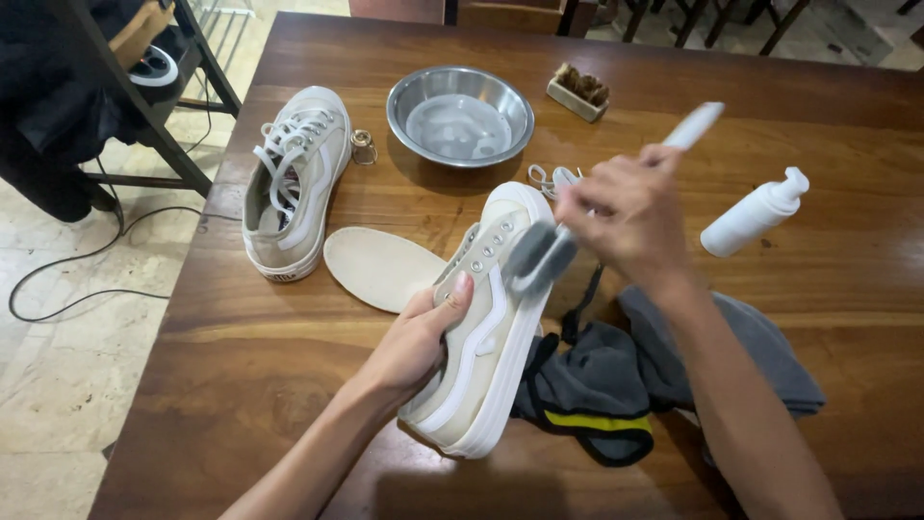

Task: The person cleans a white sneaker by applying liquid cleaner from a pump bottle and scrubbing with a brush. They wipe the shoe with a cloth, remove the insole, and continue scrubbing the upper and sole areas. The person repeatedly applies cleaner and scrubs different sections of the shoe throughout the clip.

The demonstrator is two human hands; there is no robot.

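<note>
Clamped around a white-handled brush (pixel 568 241), the right hand's (pixel 626 217) grip presses its bristles to the beige sneaker (pixel 481 337) that the left hand's (pixel 419 337) closed grip steadies just below on the bench (pixel 241 366).

Both hands, the left (pixel 416 339) and the right (pixel 621 214), are bare; forearms uncovered, with no sleeves, rings or watch showing.

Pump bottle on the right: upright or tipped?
Tipped. The white pump bottle lies on its side on the table, nozzle pointing up-right, apart from the right hand.
</note>
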